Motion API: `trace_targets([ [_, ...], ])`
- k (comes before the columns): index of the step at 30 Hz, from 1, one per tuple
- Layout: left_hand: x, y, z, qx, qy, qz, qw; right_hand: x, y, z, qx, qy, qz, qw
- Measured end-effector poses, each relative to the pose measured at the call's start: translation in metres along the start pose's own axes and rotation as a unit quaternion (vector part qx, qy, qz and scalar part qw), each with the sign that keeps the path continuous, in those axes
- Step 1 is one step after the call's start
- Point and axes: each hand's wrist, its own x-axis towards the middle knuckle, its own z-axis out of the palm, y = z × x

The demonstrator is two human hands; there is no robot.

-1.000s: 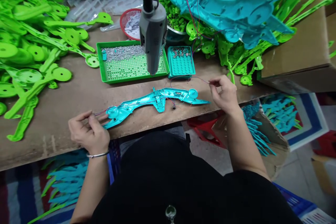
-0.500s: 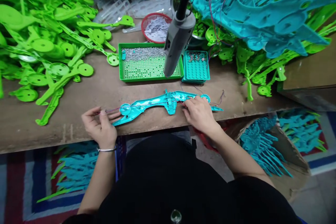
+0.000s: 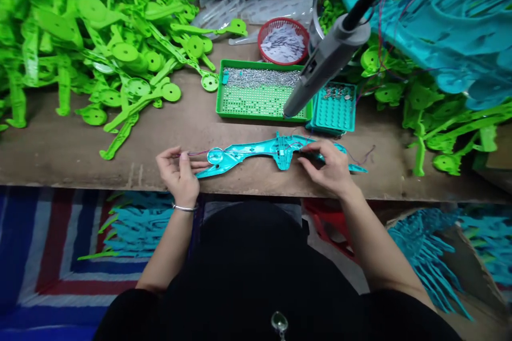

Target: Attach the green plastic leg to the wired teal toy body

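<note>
A turquoise plastic half-shell, long and curved like a toy bow, lies across the table edge with its ribbed inside up. Thin red and blue wires run along it and past its left end. My left hand has the wires' left end between thumb and fingers, its other fingers behind the shell's left tip. Over the shell's right half is my right hand, thumb and forefinger apart, the forefinger's tip at the wires beside the ribbed middle. Part of the shell's right half is hidden beneath that hand.
A green tray of small metal screws and a turquoise tray with small metal parts stand behind. A grey power screwdriver hangs above them. Farther back is a red basket of white pieces. Green parts heap left; turquoise shells pile right.
The view has shifted, so the table's things appear farther right. My right hand has lifted from the shell, its thumb and forefinger parting. My left hand keeps the wires at the left end.
</note>
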Motion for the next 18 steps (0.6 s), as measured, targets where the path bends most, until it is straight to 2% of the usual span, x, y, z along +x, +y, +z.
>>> trace_targets([
  [9,-0.003,0.01,0.004,0.03,-0.002,0.02,0.999,-0.003,-0.001,-0.009,-0.005,0.01,0.023,1.0],
  [15,-0.003,0.007,0.002,0.101,0.002,0.064,0.993,-0.018,0.011,-0.055,-0.037,-0.042,0.078,0.995],
  [18,-0.003,0.007,0.002,0.136,0.002,0.093,0.986,-0.03,0.013,-0.068,-0.048,-0.055,0.107,0.992],
])
